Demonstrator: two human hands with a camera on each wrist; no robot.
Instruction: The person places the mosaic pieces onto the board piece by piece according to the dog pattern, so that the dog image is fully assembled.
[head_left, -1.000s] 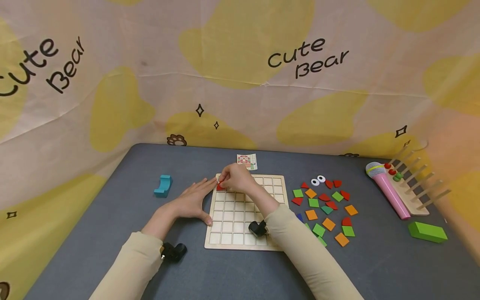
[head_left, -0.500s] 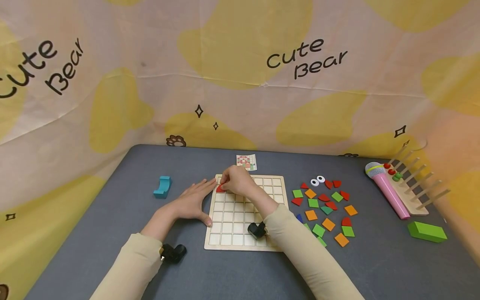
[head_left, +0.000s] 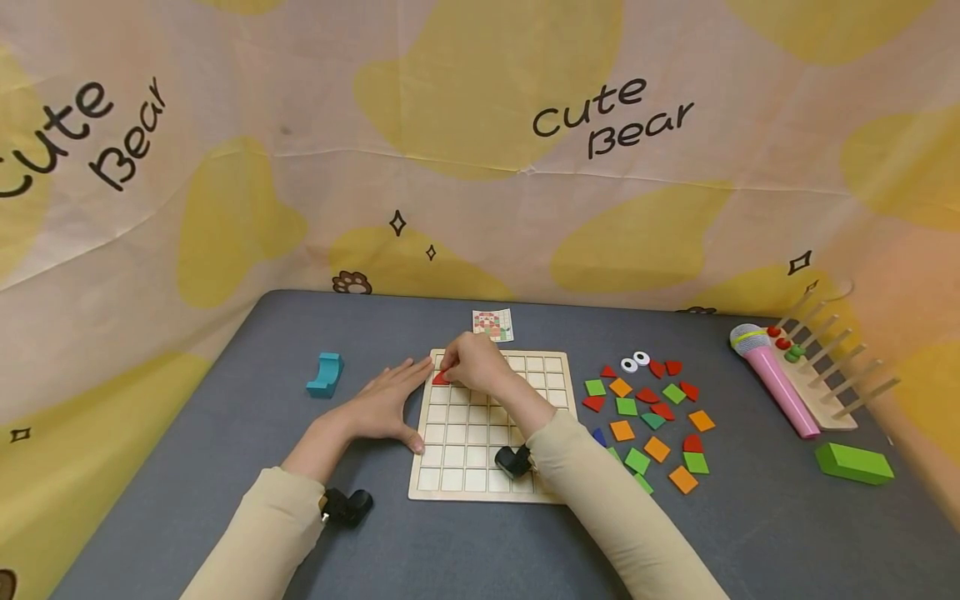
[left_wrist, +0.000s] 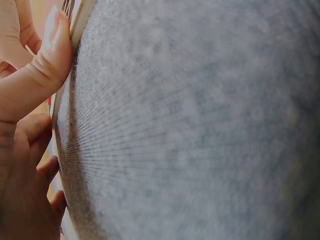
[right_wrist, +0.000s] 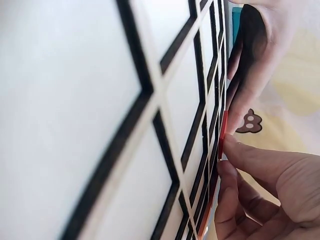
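Observation:
A wooden grid board [head_left: 446, 490] lies on the table in front of me. My right hand [head_left: 477, 364] pinches a red tile [head_left: 440, 379] at the board's upper left cells. Seen from the right wrist, the thumb [right_wrist: 250, 159] presses against the red tile's edge. My left hand [head_left: 382, 402] lies with spread, fairly straight fingers along the board's left edge. Its thumb [left_wrist: 47, 65] touches the board's rim in the left wrist view. An orange-red edge [right_wrist: 205, 220] shows farther along the board, partly hidden by the right hand.
Right of the board lie scattered red, green and orange tiles [head_left: 657, 448] and two white rings [head_left: 629, 365]. A picture card [head_left: 501, 324] lies behind the board. Farther out are a teal block [head_left: 326, 375], a pink microphone [head_left: 780, 385], a peg rack [head_left: 836, 408] and a green block [head_left: 855, 463].
The red tile has come down slightly and looks flatter against the board. My right hand has shifted a little with it; the left hand keeps its place.

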